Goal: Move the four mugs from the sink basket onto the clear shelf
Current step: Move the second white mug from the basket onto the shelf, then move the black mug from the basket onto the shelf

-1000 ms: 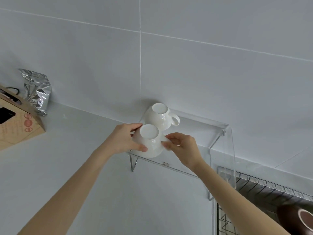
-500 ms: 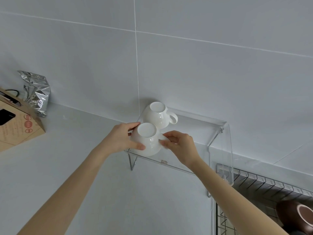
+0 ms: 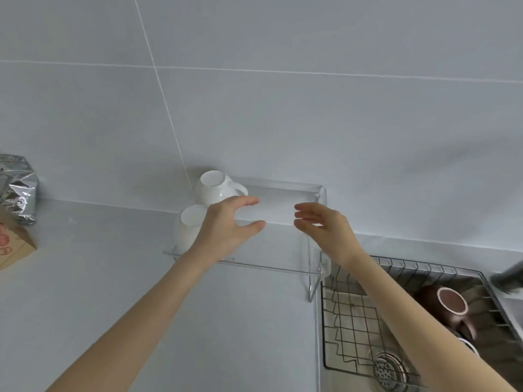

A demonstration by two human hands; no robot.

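Two white mugs stand upside down at the left end of the clear shelf: the rear mug by the wall and the front mug near the shelf's edge. My left hand hovers just right of the front mug, fingers apart, holding nothing. My right hand is open over the right half of the shelf. A brown mug lies on its side in the wire sink basket at the lower right.
A crumpled silver foil bag and a brown cardboard box stand on the white counter at the far left. A round drain strainer shows under the basket. The tiled wall rises right behind the shelf.
Both hands have let go of the front white mug and drawn back to the right, now open. The view has swung right, showing more of the sink basket.
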